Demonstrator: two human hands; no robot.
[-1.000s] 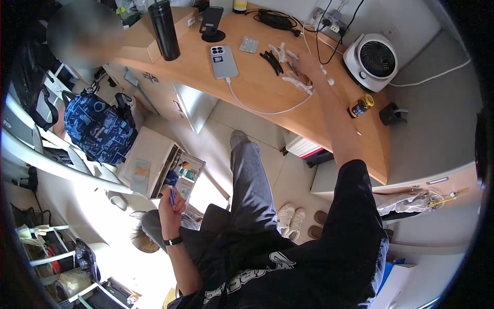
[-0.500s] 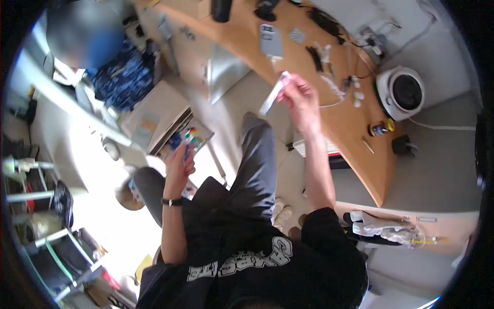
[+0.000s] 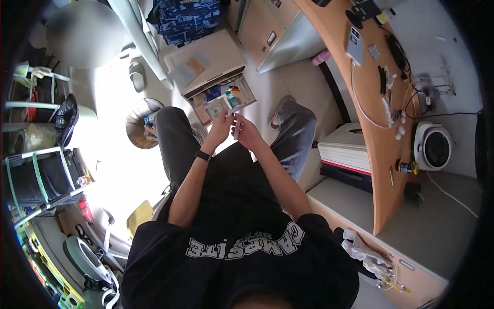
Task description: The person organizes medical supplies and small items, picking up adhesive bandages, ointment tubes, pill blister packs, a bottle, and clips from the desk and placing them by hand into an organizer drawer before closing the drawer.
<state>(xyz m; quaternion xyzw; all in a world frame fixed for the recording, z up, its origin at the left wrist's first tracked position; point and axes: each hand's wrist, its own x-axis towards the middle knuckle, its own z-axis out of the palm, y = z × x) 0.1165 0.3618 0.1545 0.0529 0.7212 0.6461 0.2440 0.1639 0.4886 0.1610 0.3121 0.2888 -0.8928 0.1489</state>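
My right hand [image 3: 249,136] is closed around a slim whitish-grey stick-like object [image 3: 236,131], whose exact kind I cannot make out. Beside it, fingertips nearly meeting, my left hand [image 3: 219,131] is pinched closed; whatever it holds is too small to name. Both hands are over my lap, just in front of an open drawer [image 3: 249,96]. Inside that drawer lie a teal-and-white container [image 3: 232,100], a dark blue item [image 3: 212,93] and other small things.
The wooden desk [image 3: 368,147] curves along the right, bearing a cabled grey device [image 3: 355,45] and a white fan [image 3: 433,146]. A wastebasket [image 3: 138,123] stands by my left knee. Metal shelving [image 3: 38,154] is at far left; a white-and-black case [image 3: 343,154] sits under the desk.
My right hand has come down from beside the desk with the pale stick-like object and joined my left hand before the drawer. The view has turned rightward-tilted items to new places.
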